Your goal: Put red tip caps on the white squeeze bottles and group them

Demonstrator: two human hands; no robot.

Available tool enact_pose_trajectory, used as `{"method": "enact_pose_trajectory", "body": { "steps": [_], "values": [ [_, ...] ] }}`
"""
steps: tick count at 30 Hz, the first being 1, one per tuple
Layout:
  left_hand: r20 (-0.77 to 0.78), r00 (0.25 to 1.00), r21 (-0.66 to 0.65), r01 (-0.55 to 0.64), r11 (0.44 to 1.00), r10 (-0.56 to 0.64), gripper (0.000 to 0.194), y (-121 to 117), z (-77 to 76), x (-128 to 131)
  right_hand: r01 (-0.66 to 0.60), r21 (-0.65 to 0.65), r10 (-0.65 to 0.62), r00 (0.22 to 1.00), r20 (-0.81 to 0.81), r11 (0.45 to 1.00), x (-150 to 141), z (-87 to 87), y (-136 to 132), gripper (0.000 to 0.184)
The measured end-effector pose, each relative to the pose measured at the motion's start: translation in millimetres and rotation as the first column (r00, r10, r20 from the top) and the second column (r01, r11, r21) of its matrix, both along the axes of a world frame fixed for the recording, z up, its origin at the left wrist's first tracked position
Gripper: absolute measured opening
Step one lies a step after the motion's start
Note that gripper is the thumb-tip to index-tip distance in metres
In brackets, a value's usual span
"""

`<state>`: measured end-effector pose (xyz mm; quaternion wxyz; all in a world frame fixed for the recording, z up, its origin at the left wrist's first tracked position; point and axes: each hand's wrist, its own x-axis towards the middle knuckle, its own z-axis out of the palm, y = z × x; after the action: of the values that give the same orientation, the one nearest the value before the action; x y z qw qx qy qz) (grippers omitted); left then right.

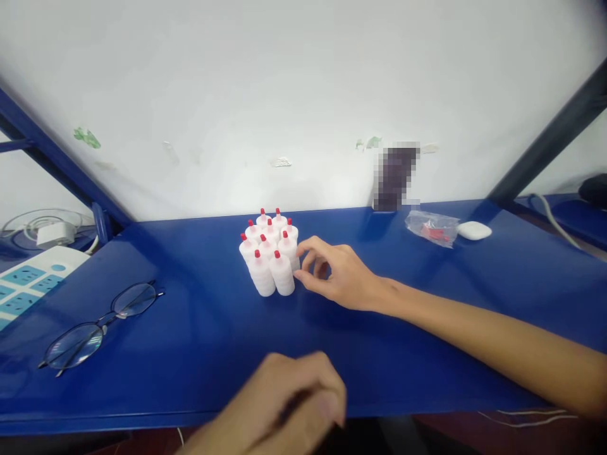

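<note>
Several white squeeze bottles (283,278) with red-tipped nozzles stand upright in a tight cluster on the blue tabletop (199,341). Beside the cluster's right side is my right hand (334,272), its thumb and index finger curved with a gap between them. Those fingertips are at the edge of a right-hand bottle (289,249); whether they touch it is unclear. Low in the view, over the front edge of the table, my left hand (289,404) is blurred. Its fingers are curled in with the thumb against them, and their inner side is hidden.
Eyeglasses (107,322) lie unfolded at left, near a white power strip (61,259) and a charger (55,233). Towards the right are a clear plastic bag (431,229) with red pieces, a white oval object (474,230) and a pixelated dark object (396,177) against the wall.
</note>
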<state>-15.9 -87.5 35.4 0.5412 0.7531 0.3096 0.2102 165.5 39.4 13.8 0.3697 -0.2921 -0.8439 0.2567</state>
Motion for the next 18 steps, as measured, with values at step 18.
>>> {"method": "enact_pose_trajectory", "body": {
  "steps": [18],
  "values": [
    [0.119,0.717,0.454,-0.654,0.605,0.686,0.043,9,-43.9,-36,-0.289,0.028,0.285,0.954,0.096,0.957,-30,21.5,-34,0.012]
  ]
}}
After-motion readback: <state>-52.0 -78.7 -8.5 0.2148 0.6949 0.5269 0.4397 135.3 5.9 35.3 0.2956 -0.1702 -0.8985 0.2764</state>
